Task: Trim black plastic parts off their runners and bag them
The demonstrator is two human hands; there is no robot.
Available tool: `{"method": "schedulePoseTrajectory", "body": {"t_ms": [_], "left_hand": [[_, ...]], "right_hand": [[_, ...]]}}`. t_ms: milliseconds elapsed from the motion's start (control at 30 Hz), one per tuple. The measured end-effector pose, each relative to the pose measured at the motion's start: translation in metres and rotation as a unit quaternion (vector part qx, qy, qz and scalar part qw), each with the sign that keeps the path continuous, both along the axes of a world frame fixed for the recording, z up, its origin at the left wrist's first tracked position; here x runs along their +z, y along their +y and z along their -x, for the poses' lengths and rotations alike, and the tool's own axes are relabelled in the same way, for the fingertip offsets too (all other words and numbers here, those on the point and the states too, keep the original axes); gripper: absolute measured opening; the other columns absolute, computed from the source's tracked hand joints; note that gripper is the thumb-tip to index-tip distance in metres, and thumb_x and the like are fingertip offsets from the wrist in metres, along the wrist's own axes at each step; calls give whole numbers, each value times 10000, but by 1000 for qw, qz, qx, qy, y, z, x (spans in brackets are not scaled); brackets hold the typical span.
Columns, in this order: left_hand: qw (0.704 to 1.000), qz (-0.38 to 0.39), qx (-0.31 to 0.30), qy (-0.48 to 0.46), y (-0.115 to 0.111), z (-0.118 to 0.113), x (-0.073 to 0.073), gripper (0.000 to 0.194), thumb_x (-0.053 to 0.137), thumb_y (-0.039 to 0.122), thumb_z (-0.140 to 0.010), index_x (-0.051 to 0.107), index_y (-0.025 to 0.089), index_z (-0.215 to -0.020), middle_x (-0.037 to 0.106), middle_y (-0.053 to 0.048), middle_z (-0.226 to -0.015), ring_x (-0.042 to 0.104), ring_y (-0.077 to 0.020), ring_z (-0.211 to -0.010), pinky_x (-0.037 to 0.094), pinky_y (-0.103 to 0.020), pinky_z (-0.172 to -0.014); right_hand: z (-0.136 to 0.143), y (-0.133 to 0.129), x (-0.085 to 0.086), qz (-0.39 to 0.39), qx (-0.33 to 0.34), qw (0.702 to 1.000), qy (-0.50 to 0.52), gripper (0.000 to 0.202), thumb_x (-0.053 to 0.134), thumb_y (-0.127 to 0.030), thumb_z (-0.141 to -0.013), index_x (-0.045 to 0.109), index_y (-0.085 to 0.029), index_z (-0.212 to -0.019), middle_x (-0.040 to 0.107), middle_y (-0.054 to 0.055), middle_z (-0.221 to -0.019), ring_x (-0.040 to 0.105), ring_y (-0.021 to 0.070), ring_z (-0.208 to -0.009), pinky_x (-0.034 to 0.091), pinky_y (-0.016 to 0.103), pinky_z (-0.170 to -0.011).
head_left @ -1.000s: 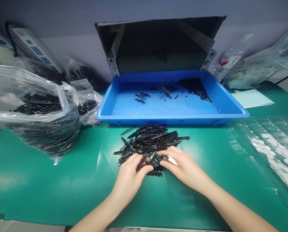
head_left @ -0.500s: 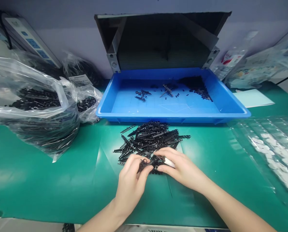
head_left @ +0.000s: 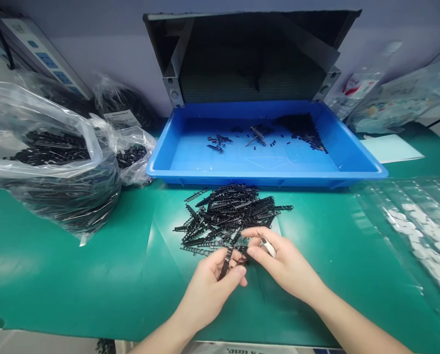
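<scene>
A slim black plastic strip [head_left: 227, 260] with notched edges is pinched in my left hand [head_left: 214, 285], slanting up and away from the thumb. My right hand [head_left: 279, 258] is closed around a slender white tool with a thin dark point [head_left: 267, 246], whose exact kind I cannot make out. Its thumb and forefinger are close to the strip's far end; whether they touch it is hard to see. Just beyond both hands is a loose pile of similar black strips [head_left: 231, 211], some with open ring-like gaps. My right fingers cover the pile's near edge.
A blue tray [head_left: 267, 176] with scattered black pieces stands behind the pile. On the left sits a clear bag of black parts [head_left: 68, 196]. A clear plastic tray with white pieces [head_left: 423, 241] lies right. Behind are a bottle [head_left: 367, 78] and a pale paper [head_left: 393, 148].
My left hand has moved slightly right and nearer, and the strip in it now shows upright along the fingers. My right hand has shifted a little right, with the tool's point now exposed.
</scene>
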State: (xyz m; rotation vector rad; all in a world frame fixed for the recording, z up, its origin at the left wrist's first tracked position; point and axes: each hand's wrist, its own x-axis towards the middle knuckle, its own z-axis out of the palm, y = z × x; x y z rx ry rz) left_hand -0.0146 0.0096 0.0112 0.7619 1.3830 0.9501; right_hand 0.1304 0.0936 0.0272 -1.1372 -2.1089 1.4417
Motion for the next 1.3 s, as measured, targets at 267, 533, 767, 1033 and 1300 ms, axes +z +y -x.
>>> {"method": "schedulePoseTrajectory", "body": {"t_ms": [267,533,767,1033,1300], "left_hand": [[997,8,64,-47,3,-2,1,82,554,222,-771,583,179,-834,529,48,-622,412,-63,-489,297,-180,-441],[997,-8,69,-35,3,-2,2,79,564,203,-765,583,186,-840,581,28,-715,516,-99,-641,417,-203,-608],[995,-3,93,-39,3,-4,2,51,573,227,-759,558,181,-775,537,35,-661,463,-85,-564,352,-185,-487],[995,6,81,-53,0,-3,-5,104,576,270,-769,557,184,-825,523,40,-645,430,-75,-527,278,-177,-422],[996,3,82,-44,2,-4,-5,113,566,291,-776,534,183,-793,501,42,-674,397,-71,-525,265,-179,-423]], "right_hand": [[-14,-24,-8,-172,119,970,-126,371,256,-255,-938,428,-179,-1258,643,70,-968,613,210,-799,488,326,-591],[-8,-29,-10,-299,114,935,-152,361,243,-229,-946,484,-136,-1198,669,61,-901,623,195,-724,458,293,-496],[-5,-34,-12,-313,77,936,-142,374,233,-237,-949,509,-140,-1182,668,67,-817,612,173,-660,430,256,-479],[-8,-31,-14,-271,91,952,-113,364,263,-233,-944,501,-142,-1204,658,60,-795,605,178,-676,430,257,-481],[-2,-37,-15,-290,59,946,-131,369,257,-228,-944,532,-134,-1172,654,62,-766,611,169,-635,422,244,-457]]}}
